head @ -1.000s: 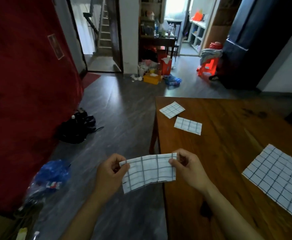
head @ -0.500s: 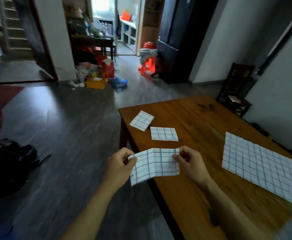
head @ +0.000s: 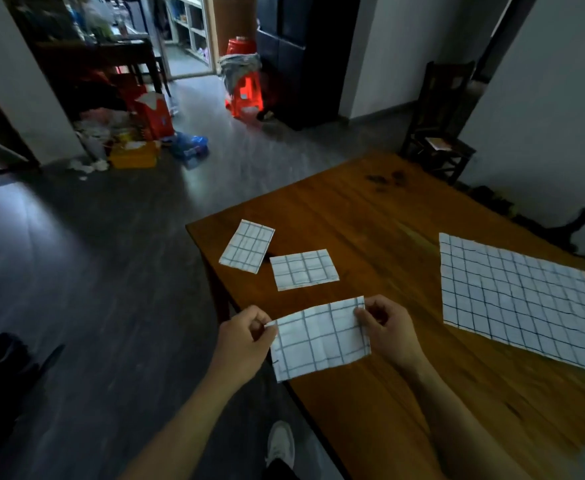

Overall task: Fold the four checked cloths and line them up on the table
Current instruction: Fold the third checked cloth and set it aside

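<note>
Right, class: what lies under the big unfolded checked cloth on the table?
The unfolded cloth lies flat on the wooden table; bare wood shows all round it. Nothing bulges beneath, but the wood it covers is hidden.

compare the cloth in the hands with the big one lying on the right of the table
The held cloth is folded into a small strip; the big cloth is spread fully open. The held cloth hangs over the table edge, pinched by the left hand and right hand; the big cloth lies flat, untouched. Both are white with dark checks.
</note>
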`<state>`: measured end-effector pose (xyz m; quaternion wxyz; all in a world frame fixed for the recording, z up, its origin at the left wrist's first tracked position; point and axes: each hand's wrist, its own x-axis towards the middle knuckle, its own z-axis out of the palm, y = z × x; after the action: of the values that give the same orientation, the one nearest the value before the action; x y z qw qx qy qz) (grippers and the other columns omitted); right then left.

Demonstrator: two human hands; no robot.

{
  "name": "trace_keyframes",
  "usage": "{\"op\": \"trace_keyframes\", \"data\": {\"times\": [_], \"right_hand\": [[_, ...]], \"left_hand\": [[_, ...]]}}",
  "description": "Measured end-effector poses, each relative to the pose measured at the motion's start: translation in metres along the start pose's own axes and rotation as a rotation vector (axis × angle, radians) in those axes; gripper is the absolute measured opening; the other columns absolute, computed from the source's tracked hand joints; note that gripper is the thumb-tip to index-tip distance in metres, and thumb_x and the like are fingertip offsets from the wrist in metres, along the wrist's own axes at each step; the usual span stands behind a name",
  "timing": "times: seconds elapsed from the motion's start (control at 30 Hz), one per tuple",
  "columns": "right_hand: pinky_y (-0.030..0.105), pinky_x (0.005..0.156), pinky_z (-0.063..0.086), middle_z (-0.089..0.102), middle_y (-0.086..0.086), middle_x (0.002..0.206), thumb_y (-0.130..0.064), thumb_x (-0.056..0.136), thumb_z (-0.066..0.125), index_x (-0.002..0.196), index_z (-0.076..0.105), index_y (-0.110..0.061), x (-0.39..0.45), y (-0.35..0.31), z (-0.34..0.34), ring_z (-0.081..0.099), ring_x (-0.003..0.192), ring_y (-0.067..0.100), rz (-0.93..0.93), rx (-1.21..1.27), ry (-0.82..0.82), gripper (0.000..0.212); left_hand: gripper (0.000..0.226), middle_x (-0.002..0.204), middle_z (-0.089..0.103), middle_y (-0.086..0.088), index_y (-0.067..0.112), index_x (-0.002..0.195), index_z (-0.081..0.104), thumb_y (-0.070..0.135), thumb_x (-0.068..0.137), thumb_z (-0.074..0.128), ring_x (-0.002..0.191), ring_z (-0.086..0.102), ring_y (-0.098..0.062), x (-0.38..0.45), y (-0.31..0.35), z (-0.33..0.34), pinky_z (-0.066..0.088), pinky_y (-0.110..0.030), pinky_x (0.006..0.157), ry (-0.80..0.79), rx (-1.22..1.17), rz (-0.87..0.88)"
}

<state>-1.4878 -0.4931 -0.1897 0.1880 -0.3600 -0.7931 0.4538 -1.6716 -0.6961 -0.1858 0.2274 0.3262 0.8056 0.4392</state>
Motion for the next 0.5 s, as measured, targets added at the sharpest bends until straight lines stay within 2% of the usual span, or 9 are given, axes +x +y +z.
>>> {"op": "trace_keyframes", "data": {"times": [0.2,0.3,0.5], "right_hand": [[0.031,0.078,0.056,0.064,-0.006,0.098,-0.023,0.096,0.057,0.095,0.061,-0.024,0.070,0.034,0.013,0.064,0.093,0.011,0.154,0.010,-0.024,0.004],[0.030,0.078,0.056,0.064,-0.008,0.101,-0.023,0.098,0.055,0.099,0.061,-0.025,0.093,0.052,0.014,0.063,0.094,0.009,0.208,-0.022,-0.065,0.007],[0.017,0.069,0.049,0.065,-0.007,0.107,-0.023,0.098,0.056,0.110,0.063,-0.023,0.119,0.082,0.014,0.062,0.101,0.011,0.260,-0.090,-0.169,0.014]], "left_hand": [[0.008,0.084,0.065,0.008,0.025,0.086,0.061,0.021,0.091,0.067,0.078,0.061,0.000,0.070,-0.001,0.019,0.047,-0.015,0.066,-0.042,0.089,-0.099],[0.006,0.086,0.065,0.009,0.024,0.088,0.062,0.021,0.092,0.066,0.081,0.062,-0.002,0.094,-0.007,0.034,0.047,-0.015,0.066,-0.065,0.119,-0.152],[0.006,0.082,0.067,0.010,0.025,0.087,0.063,0.022,0.092,0.066,0.078,0.063,-0.003,0.120,-0.030,0.062,0.054,-0.020,0.069,-0.151,0.205,-0.155]]}}
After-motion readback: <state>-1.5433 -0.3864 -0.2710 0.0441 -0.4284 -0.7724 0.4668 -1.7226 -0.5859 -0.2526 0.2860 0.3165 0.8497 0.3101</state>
